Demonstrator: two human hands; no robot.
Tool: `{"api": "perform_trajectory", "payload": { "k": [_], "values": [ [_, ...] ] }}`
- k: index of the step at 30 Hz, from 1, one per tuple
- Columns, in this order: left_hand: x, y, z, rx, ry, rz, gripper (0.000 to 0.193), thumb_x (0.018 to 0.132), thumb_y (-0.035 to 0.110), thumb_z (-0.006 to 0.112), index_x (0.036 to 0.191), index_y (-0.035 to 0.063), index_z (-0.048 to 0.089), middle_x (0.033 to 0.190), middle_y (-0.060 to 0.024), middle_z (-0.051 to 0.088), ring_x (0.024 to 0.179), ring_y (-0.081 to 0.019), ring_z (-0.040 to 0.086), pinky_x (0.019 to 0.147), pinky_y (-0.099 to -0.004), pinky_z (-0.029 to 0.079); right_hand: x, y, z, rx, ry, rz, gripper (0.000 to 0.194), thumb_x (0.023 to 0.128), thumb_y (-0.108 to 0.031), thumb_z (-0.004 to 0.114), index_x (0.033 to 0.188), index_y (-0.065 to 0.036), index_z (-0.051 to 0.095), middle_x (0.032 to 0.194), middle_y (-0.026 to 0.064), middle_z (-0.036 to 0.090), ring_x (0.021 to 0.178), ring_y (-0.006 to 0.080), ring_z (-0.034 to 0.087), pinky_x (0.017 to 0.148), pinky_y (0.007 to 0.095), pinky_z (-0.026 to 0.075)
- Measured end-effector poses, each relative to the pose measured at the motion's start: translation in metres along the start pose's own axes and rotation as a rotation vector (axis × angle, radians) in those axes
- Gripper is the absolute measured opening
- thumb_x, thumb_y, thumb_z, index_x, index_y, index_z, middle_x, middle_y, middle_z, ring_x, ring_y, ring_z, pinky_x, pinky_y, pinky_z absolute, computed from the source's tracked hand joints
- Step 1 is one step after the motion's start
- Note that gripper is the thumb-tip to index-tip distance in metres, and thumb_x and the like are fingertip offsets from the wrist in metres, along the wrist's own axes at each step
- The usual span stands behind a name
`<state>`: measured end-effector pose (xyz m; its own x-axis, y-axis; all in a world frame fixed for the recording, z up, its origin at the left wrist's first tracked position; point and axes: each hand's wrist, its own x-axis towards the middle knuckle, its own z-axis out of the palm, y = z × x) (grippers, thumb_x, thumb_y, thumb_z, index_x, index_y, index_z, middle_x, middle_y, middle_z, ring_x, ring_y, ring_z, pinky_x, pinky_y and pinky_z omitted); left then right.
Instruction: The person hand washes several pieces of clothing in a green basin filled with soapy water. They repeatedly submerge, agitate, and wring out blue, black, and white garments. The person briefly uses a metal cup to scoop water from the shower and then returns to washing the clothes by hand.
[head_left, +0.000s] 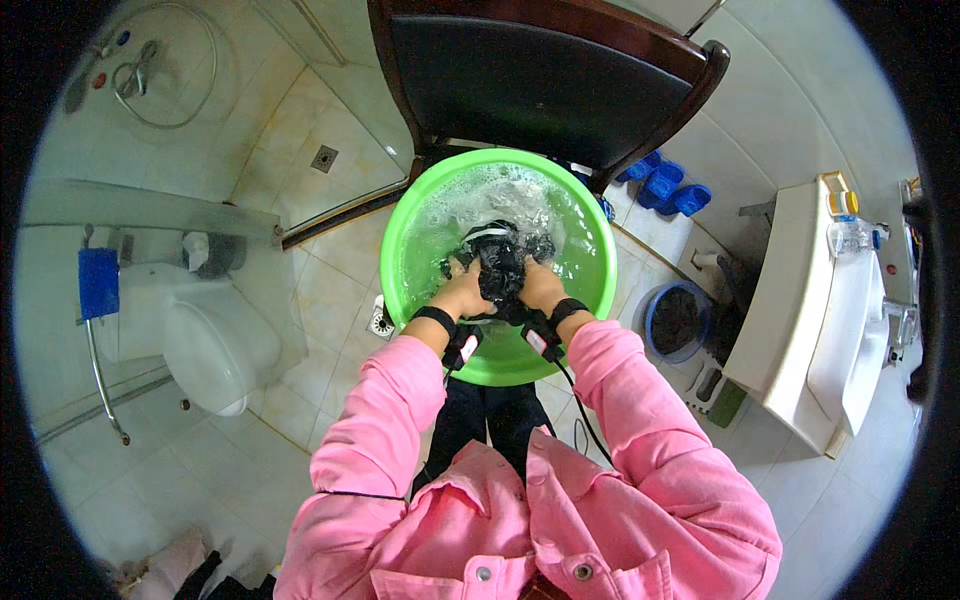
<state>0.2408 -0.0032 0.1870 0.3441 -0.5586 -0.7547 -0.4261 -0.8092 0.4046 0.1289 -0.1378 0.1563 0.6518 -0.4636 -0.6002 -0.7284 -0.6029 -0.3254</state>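
A large green plastic basin (394, 255) holds sudsy water, with foam mostly along its far side. Bunched wet black cloth (501, 262) with a white stripe lies in the middle of it. My left hand (463, 289) grips the cloth's left side, and my right hand (541, 285) grips its right side; some fingertips are hidden in the cloth and water. Paler cloth (517, 199) shows under the foam beyond the black one. Both wrists wear black straps with small black devices hanging by the basin's near rim.
A dark wooden chair (540, 82) stands beyond the basin. Blue slippers (664, 184) lie to its right, and a blue-rimmed bucket (677, 322) sits below the washbasin (847, 360). A glass partition and a toilet (206, 349) are at left. A cable hangs from my right wrist.
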Motion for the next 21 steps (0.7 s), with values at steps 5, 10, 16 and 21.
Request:
{"api": "perform_trajectory", "payload": {
  "k": [5, 10, 16, 21],
  "values": [
    [-0.010, -0.012, -0.023, -0.664, -0.188, 0.141, 0.091, 0.063, 0.049, 0.064, 0.131, -0.0019, 0.031, 0.132, -0.0261, 0.031, 0.124, -0.0352, 0.029, 0.101, -0.0374, 0.027, -0.028, 0.008, -0.047, 0.544, 0.010, -0.161, 0.052, 0.069, -0.013, 0.060, 0.118, -0.002, 0.048, 0.098, 0.0222, 0.059, 0.092, 0.0306, 0.058, 0.079, 0.0339, 0.046],
    [-0.044, 0.000, -0.042, -0.842, 0.064, 0.209, 0.080, 0.079, 0.059, 0.048, 0.133, 0.0032, 0.030, 0.134, -0.0167, 0.033, 0.123, -0.0275, 0.033, 0.099, -0.0365, 0.029, -0.098, -0.026, -0.121, 0.897, -0.056, -0.416, 0.045, 0.071, 0.000, 0.052, 0.116, -0.001, 0.048, 0.096, 0.0030, 0.057, 0.083, 0.0108, 0.052, 0.073, 0.0230, 0.044],
    [-0.065, 0.012, -0.047, -1.253, -0.352, 0.208, 0.074, 0.082, 0.062, 0.040, 0.135, 0.0120, 0.028, 0.133, -0.0087, 0.037, 0.120, -0.0218, 0.037, 0.094, -0.0383, 0.034, -0.153, -0.061, -0.190, 1.078, -0.016, -0.487, 0.044, 0.071, 0.003, 0.051, 0.114, -0.002, 0.049, 0.095, 0.0010, 0.056, 0.085, 0.0092, 0.051, 0.075, 0.0231, 0.043],
    [-0.055, 0.019, -0.028, -1.592, -0.453, 0.312, 0.062, 0.087, 0.054, 0.039, 0.130, 0.0084, 0.038, 0.125, -0.0067, 0.047, 0.112, -0.0210, 0.046, 0.094, -0.0344, 0.037, -0.141, -0.059, -0.189, 1.275, 0.097, -0.437, 0.045, 0.073, 0.001, 0.052, 0.117, -0.002, 0.046, 0.095, 0.0019, 0.056, 0.084, 0.0104, 0.052, 0.074, 0.0237, 0.044]
  ]
}}
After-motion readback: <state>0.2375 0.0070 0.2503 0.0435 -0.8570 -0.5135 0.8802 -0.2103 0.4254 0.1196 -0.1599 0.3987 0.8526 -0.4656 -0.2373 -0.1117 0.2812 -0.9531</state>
